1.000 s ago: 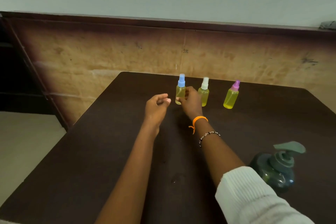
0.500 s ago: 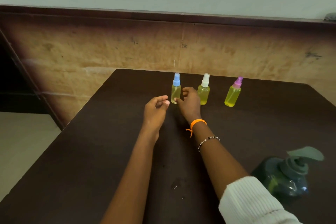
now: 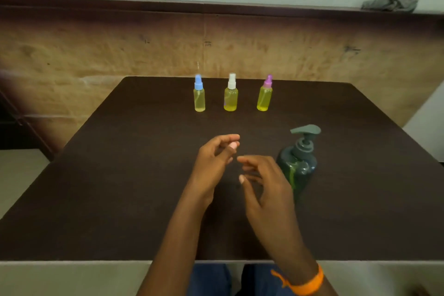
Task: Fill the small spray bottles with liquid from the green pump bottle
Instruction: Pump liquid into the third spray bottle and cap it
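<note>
Spray bottles stand in a row near the far edge of the dark surface [image 3: 120, 175], all upright, apart from one another and holding yellow liquid: from left to right, the blue-capped bottle [image 3: 199, 97], the white-capped bottle [image 3: 231, 96] and the purple-capped bottle [image 3: 264, 97]. Nearer the person, well apart from that row, the left hand [image 3: 212, 166] hovers over the middle of the surface with its fingers loosely curled and nothing in them. Just to its right, the right hand [image 3: 266, 186] hangs with fingers relaxed and slightly spread, also holding nothing; an orange wristband [image 3: 305, 283] circles that wrist. Right of this hand, just beside its fingers, stands the green pump bottle [image 3: 299, 163], upright, its pump spout pointing left. Whether the hand touches it cannot be told. On the ledge at far right lies a grey cloth [image 3: 391, 2].
</note>
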